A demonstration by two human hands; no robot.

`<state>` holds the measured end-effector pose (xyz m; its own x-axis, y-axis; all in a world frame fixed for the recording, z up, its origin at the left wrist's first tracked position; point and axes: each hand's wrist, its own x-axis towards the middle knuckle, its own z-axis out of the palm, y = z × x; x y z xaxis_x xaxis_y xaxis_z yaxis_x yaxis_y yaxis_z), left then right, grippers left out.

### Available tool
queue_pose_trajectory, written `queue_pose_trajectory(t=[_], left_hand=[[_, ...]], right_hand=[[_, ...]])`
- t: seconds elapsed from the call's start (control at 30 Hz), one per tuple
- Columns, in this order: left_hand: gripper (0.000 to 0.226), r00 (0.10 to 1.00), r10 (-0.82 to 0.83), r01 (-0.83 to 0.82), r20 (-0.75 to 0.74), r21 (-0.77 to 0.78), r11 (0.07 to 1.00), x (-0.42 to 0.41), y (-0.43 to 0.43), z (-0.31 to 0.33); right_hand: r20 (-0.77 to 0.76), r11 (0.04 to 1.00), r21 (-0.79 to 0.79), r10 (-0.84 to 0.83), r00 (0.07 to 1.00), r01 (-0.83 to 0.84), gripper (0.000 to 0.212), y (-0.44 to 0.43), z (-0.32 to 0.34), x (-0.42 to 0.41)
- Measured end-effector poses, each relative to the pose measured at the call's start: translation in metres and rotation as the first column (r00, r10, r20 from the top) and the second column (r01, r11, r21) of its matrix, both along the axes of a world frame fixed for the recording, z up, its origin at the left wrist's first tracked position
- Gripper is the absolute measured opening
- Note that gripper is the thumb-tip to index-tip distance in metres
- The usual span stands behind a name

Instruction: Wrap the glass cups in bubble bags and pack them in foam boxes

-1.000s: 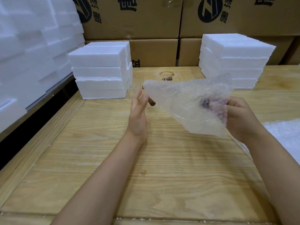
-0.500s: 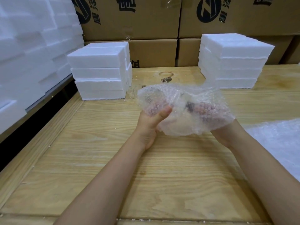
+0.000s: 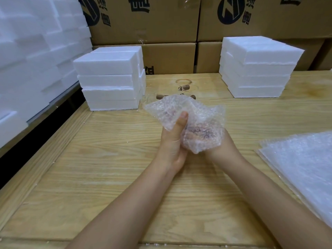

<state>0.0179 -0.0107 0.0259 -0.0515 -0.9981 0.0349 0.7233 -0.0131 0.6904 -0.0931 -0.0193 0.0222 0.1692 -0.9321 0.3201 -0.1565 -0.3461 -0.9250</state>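
From the head camera I see both hands held close together above the wooden table [image 3: 107, 168], clamped on one crumpled bubble bag [image 3: 197, 112]. My left hand [image 3: 172, 146] grips its left side, thumb pressed up onto the front of the plastic and the other fingers hidden behind it. My right hand [image 3: 223, 143] cups the bag from below and behind; its fingers show only as pinkish shapes through the bubbles, curled into the wrap. I cannot tell whether a cup is inside the bag.

Just beyond the hands, partly hidden by the bag's upper edge, stand clear glass cups [image 3: 183, 87] with brown parts; their outlines are too faint for me to count them. Beyond and to the left of the left hand sits a stack of foam boxes [image 3: 109, 79]. A second foam stack [image 3: 258, 69] stands beyond and to the right of the right hand. A flat pile of bubble bags [image 3: 301, 159] lies on the table to the right of the right forearm. Cardboard cartons [image 3: 161, 24] line the back, and a wall of foam [image 3: 32, 51] rises far to the left.
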Motion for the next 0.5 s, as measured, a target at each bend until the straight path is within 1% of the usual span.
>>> queue_pose_trajectory(t=[0.07, 0.1, 0.17, 0.2, 0.23, 0.3, 0.33, 0.37, 0.4, 0.43, 0.47, 0.5], left_hand=[[0.114, 0.999, -0.01, 0.011, -0.032, 0.023, 1.0, 0.0, -0.001, -0.001], [0.115, 0.999, -0.011, 0.012, -0.037, 0.018, 1.0, 0.001, -0.001, -0.001], [0.111, 0.999, -0.018, 0.017, -0.038, -0.019, 1.0, 0.004, -0.003, -0.001], [0.11, 0.999, -0.02, 0.019, -0.042, -0.042, 0.999, 0.006, -0.005, -0.002], [0.11, 0.998, -0.023, 0.02, -0.052, -0.058, 0.998, 0.008, -0.006, -0.002], [0.112, 0.997, -0.038, 0.033, -0.061, -0.071, 0.997, 0.011, -0.008, -0.003], [0.113, 0.997, -0.054, 0.05, -0.057, -0.074, 0.996, 0.011, -0.009, -0.003], [0.113, 0.996, -0.074, 0.07, -0.054, -0.075, 0.995, 0.011, -0.009, -0.004], [0.114, 0.994, -0.095, 0.091, -0.057, -0.074, 0.993, 0.01, -0.009, -0.004], [0.114, 0.992, -0.111, 0.107, -0.062, -0.069, 0.992, 0.01, -0.01, -0.005], [0.113, 0.99, -0.124, 0.12, -0.065, -0.058, 0.991, 0.011, -0.01, -0.006], [0.112, 0.988, -0.139, 0.136, -0.068, -0.046, 0.99, 0.012, -0.01, -0.006]], right_hand=[[-0.044, 0.998, -0.058, 0.016, 0.999, -0.019, 0.018, 0.001, 0.002, 0.002], [-0.058, 0.997, -0.062, 0.042, 0.997, -0.046, 0.019, 0.003, 0.003, 0.002], [-0.093, 0.996, -0.031, 0.081, 0.992, -0.084, 0.013, 0.003, 0.008, 0.0], [-0.099, 0.998, -0.013, 0.061, 0.993, -0.063, 0.01, 0.001, 0.011, -0.004], [-0.093, 1.0, 0.015, 0.005, 0.996, -0.003, 0.008, -0.003, 0.013, -0.01], [-0.044, 0.986, 0.098, -0.133, 0.99, 0.137, 0.025, -0.012, 0.015, -0.024], [0.015, 0.976, 0.135, -0.175, 0.984, 0.172, 0.031, -0.014, 0.017, -0.03], [0.082, 0.972, 0.152, -0.192, 0.978, 0.178, 0.032, -0.014, 0.019, -0.034], [0.142, 0.979, 0.14, -0.169, 0.975, 0.15, 0.028, -0.014, 0.021, -0.038], [0.187, 0.99, 0.11, -0.111, 0.976, 0.091, 0.023, -0.013, 0.021, -0.042], [0.196, 0.998, 0.066, -0.026, 0.98, 0.013, 0.018, -0.011, 0.022, -0.045], [0.164, 0.996, 0.026, 0.075, 0.984, -0.081, 0.02, -0.009, 0.023, -0.049]])
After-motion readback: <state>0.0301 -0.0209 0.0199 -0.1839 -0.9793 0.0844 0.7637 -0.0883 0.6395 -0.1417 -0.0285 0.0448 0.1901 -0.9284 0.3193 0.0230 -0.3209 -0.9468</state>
